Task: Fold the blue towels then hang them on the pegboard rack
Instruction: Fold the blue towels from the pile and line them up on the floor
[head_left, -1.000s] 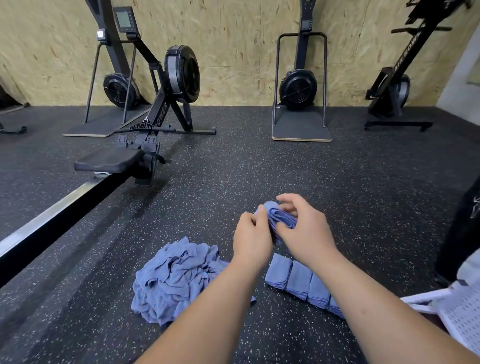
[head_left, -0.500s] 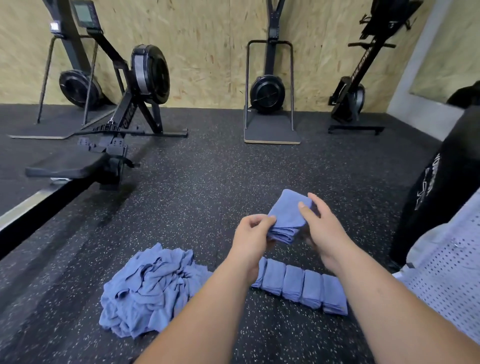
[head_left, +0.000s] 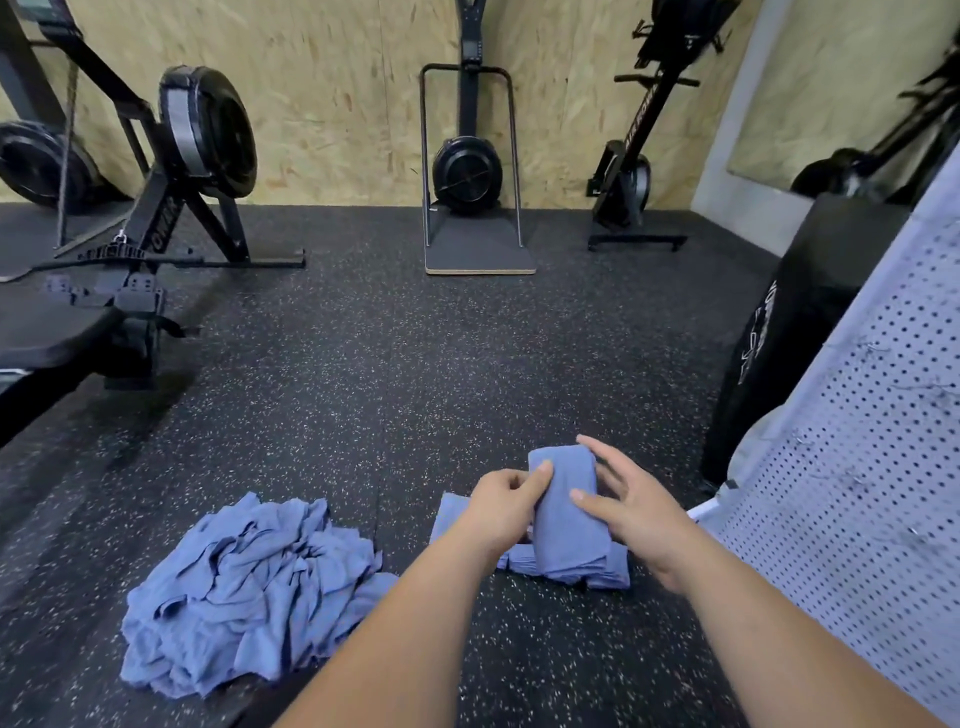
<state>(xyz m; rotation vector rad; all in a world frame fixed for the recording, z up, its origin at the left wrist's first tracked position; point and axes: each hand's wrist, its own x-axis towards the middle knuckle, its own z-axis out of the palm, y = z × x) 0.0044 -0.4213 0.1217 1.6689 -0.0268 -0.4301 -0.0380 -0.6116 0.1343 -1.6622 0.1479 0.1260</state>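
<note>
Folding step. Your left hand (head_left: 506, 506) and right hand (head_left: 631, 512), close together, both pinch folded towel (head_left: 566, 512). Next, likely: lay it beside row (head_left: 449, 517) beneath; pile (head_left: 249, 587) at 8 o'clock unfolded.

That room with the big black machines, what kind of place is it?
Probably a gym: a rowing machine and a flywheel machine stand by the chipboard wall, on speckled rubber floor.

One folded blue cloth towel (head_left: 563, 514); the row of folded ones (head_left: 449, 517) behind it is too hidden to count. One crumpled blue towel heap (head_left: 249, 592). One white perforated pegboard rack (head_left: 857, 467). Four black flywheel machines (head_left: 467, 171) along the far edge of the black rubber floor (head_left: 389, 389).
</note>
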